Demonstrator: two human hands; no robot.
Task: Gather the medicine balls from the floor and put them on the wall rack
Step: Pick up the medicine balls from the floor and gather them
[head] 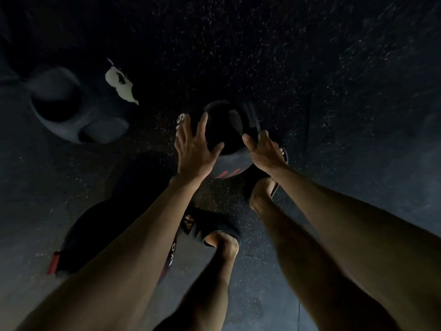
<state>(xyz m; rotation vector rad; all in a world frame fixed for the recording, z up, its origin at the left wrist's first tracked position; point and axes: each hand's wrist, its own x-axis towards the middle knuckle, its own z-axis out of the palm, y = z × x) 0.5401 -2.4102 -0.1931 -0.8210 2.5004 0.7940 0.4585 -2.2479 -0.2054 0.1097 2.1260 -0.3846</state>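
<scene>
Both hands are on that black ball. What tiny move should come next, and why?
Probably lift it straight up: the left hand and right hand press opposite sides of the medicine ball, which seems to sit on the floor.

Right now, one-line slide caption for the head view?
Left hand and right hand cup a black round medicine ball near the dark speckled floor; second black ball marked 8KG lies nearby.
</scene>
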